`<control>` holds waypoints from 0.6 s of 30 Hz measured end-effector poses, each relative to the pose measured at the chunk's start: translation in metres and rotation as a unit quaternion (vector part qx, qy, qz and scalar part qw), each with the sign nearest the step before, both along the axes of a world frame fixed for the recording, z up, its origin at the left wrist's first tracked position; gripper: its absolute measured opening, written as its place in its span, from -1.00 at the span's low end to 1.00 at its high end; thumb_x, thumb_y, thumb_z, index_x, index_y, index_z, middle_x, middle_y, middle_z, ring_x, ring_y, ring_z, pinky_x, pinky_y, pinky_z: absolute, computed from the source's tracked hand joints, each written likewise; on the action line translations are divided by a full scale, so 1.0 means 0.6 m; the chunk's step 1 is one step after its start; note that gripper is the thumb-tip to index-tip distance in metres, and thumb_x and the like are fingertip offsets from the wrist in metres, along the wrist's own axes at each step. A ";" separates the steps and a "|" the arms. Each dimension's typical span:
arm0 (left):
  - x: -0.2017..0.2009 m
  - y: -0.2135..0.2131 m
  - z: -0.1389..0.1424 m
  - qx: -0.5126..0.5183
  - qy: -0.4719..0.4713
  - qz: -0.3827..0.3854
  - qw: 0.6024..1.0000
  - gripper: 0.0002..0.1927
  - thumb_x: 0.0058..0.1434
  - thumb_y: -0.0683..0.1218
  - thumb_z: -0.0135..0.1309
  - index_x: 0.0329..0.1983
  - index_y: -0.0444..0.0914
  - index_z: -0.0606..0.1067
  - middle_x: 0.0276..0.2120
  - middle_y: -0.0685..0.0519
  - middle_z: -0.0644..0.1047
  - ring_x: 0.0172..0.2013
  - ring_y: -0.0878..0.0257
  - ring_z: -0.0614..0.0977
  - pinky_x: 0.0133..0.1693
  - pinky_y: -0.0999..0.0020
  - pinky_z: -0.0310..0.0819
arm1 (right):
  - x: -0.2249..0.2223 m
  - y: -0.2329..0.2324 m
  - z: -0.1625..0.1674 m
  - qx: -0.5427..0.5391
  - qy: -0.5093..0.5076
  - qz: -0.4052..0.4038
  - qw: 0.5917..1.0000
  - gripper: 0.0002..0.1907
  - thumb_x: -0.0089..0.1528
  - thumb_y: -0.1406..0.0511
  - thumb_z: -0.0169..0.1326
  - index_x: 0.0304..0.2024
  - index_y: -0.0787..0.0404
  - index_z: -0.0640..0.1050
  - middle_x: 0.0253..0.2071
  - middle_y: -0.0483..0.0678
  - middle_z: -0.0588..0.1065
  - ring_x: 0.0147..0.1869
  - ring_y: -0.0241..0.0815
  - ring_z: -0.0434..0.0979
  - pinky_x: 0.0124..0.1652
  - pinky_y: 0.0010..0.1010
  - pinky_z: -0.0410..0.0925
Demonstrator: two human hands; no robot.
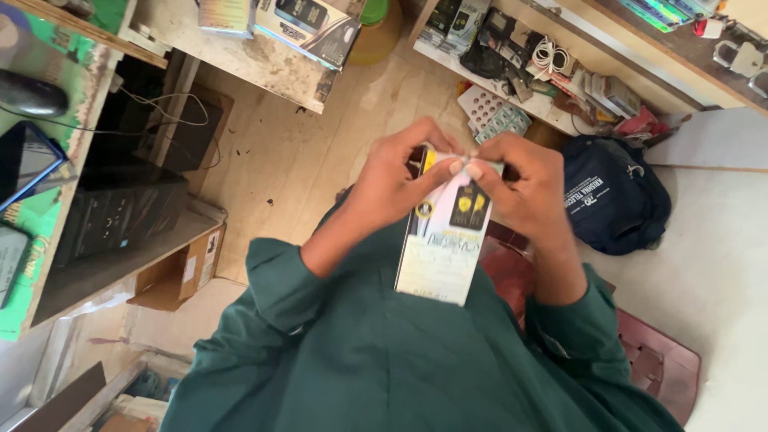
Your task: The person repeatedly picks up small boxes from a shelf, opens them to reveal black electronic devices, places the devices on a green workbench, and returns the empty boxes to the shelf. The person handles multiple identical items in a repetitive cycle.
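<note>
1. Packet (442,240): a flat white retail card pack with a yellow-and-black picture panel, hanging upright in front of the person's chest, held at its top edge by both hands.
2. Left hand (394,182): closed on the packet's top left corner, thumb lying across the front, fingers wrapping behind.
3. Right hand (524,188): pinching the top right edge, thumb and forefinger tips pressing together right beside the left thumb. The two thumbs are nearly touching.
4. Green sleeves (280,280) are covering both forearms up to just below the wrists; the packet's lower end is hanging over the green shirt front.
5. Red plastic stool (668,364): sitting under and behind the person, to the right.
6. Dark blue backpack (616,196): lying on the floor just right of the right hand, against the white tiled step.
7. Shelf (560,104) above the backpack: holding cables, boxes and small blister packs, cluttered.
8. Cardboard box (180,276): sitting on the floor to the left, under a desk (56,200) carrying a mouse and a phone.
</note>
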State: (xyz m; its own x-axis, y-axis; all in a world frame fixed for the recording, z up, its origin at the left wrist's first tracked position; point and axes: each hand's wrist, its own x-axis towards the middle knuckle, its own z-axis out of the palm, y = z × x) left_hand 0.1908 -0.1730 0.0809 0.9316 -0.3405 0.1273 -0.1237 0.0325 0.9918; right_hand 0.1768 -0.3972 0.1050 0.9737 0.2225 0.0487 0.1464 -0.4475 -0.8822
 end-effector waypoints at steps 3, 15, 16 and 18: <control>-0.010 -0.032 -0.028 -0.197 0.150 0.048 0.968 -0.84 0.36 -0.23 0.15 -0.06 -0.33 0.44 -0.11 0.02 0.62 -0.17 0.42 0.65 -0.15 0.47 0.60 | -0.024 -0.006 -0.036 0.270 0.168 -0.050 0.947 -0.51 0.27 0.32 0.25 0.22 0.25 0.41 -0.10 -0.04 0.56 -0.08 -0.30 0.57 -0.07 -0.48 0.44; 0.041 -0.108 -0.143 -0.128 0.452 0.007 0.883 -0.15 0.22 0.09 0.09 0.50 0.00 -0.04 -0.24 -0.03 0.57 -0.50 0.27 0.58 -0.58 0.35 0.51 | 0.007 -0.078 -0.132 0.437 0.373 -0.119 0.810 -0.37 0.31 0.37 0.07 0.42 0.35 0.26 0.16 0.11 0.50 0.13 -0.08 0.60 0.10 -0.28 0.49; 0.048 -0.119 -0.152 -0.142 0.444 0.023 0.884 -0.17 0.21 0.07 0.08 0.50 -0.02 0.00 -0.24 -0.02 0.56 -0.49 0.28 0.58 -0.58 0.37 0.48 | 0.022 -0.085 -0.138 0.447 0.378 -0.115 0.802 -0.38 0.32 0.37 0.06 0.42 0.35 0.26 0.17 0.11 0.49 0.14 -0.08 0.60 0.12 -0.27 0.49; 0.065 -0.140 -0.175 -0.169 0.429 0.055 0.886 -0.19 0.21 0.03 0.07 0.51 -0.06 0.06 -0.24 0.00 0.56 -0.46 0.30 0.58 -0.57 0.40 0.44 | 0.042 -0.089 -0.153 0.454 0.373 -0.118 0.800 -0.37 0.33 0.39 0.06 0.44 0.35 0.24 0.17 0.12 0.48 0.14 -0.09 0.59 0.12 -0.29 0.48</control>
